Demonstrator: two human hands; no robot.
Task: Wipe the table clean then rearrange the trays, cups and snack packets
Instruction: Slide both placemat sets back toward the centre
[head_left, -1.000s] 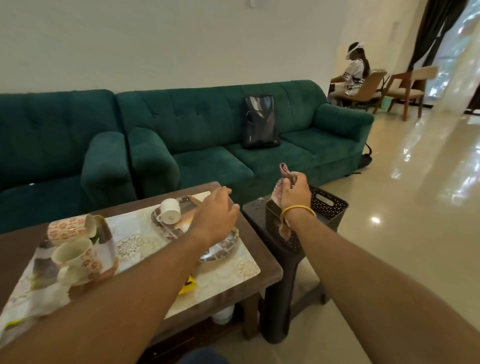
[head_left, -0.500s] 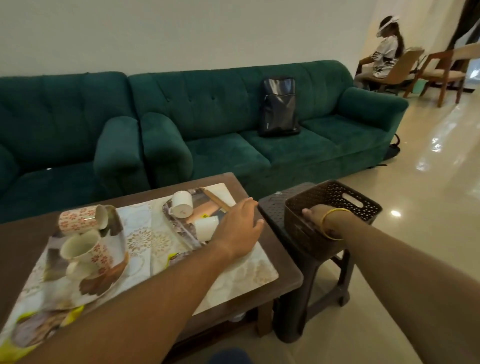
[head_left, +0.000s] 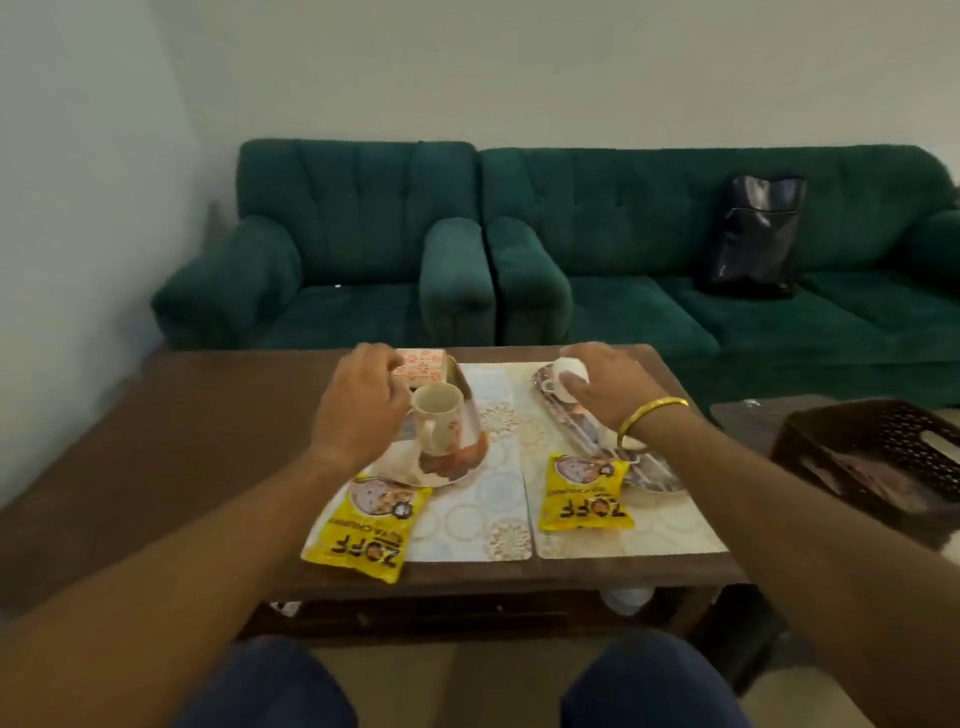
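Two floral cups lie on a patterned tray (head_left: 457, 467) on the left placemat: one (head_left: 439, 423) with its mouth towards me, one (head_left: 422, 366) behind it. My left hand (head_left: 358, 410) hovers just left of them, fingers loosely curled, holding nothing that I can see. My right hand (head_left: 605, 389) grips a small white cup (head_left: 569, 376) over the far end of a long metal tray (head_left: 652, 475). A second white cup (head_left: 632, 442) peeks out under my wrist. Two yellow snack packets (head_left: 363, 535) (head_left: 587, 493) lie at the trays' near ends.
Both placemats (head_left: 467, 519) sit on the brown wooden table (head_left: 156, 457). A dark plastic basket (head_left: 872, 447) with a brownish cloth (head_left: 857, 475) inside stands on a stool at the right. A green sofa with a black bag (head_left: 753, 234) is behind the table.
My right hand left the cloth in the basket and came over to the metal tray, taking hold of the white cup. My left hand moved from that tray to the floral cups. My view turned left.
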